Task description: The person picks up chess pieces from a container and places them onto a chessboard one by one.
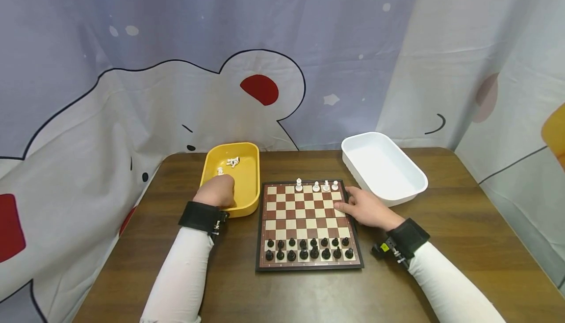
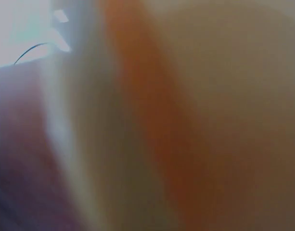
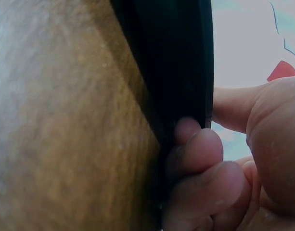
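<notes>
My left hand (image 1: 216, 190) is down in the yellow tray (image 1: 255, 176), near the white chess pieces (image 1: 233, 161) lying there. Its fingertips are hidden, and the left wrist view is too blurred to show what they touch. On the right, my right hand (image 1: 368, 208) holds the side edge of the chessboard (image 1: 282, 225). In the right wrist view, curled fingers (image 3: 205, 149) press the board's dark side while the thumb lies over the top. Several white pieces (image 1: 298, 185) stand on the board's far row. Two rows of black pieces (image 1: 314, 252) line the near side.
A white tray (image 1: 384, 163) stands behind my right hand, close to the board's far right corner. Everything rests on a brown wooden table (image 1: 238, 288). A patterned cloth (image 1: 335, 58) hangs behind the table.
</notes>
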`<state>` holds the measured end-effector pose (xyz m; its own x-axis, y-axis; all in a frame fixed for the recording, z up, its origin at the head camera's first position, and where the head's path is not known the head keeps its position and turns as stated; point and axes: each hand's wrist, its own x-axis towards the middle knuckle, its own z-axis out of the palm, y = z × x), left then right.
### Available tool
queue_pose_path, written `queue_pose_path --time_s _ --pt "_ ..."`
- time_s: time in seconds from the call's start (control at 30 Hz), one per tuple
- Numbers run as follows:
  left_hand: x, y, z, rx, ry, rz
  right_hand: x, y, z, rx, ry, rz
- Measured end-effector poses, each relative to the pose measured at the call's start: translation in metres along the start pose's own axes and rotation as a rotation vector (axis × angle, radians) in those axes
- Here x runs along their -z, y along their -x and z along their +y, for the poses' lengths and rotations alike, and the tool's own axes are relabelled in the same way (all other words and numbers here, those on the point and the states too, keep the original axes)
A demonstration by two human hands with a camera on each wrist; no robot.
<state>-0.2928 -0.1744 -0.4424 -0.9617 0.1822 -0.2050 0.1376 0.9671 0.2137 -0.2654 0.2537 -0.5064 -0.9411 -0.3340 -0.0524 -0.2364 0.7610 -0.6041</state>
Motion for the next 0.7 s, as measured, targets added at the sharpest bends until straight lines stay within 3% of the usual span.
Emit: queue_pose_path --time_s 0.27,0.7 --pt "0.0022 0.0038 0.0006 -0.005 0.021 -0.032 0.0006 0.0017 -0.0008 0.001 -0.01 -0.002" --pt "0.001 -0.0004 -0.0028 0.003 0.055 -0.021 0.0004 0.0019 -0.0018 -0.008 -0.014 0.003"
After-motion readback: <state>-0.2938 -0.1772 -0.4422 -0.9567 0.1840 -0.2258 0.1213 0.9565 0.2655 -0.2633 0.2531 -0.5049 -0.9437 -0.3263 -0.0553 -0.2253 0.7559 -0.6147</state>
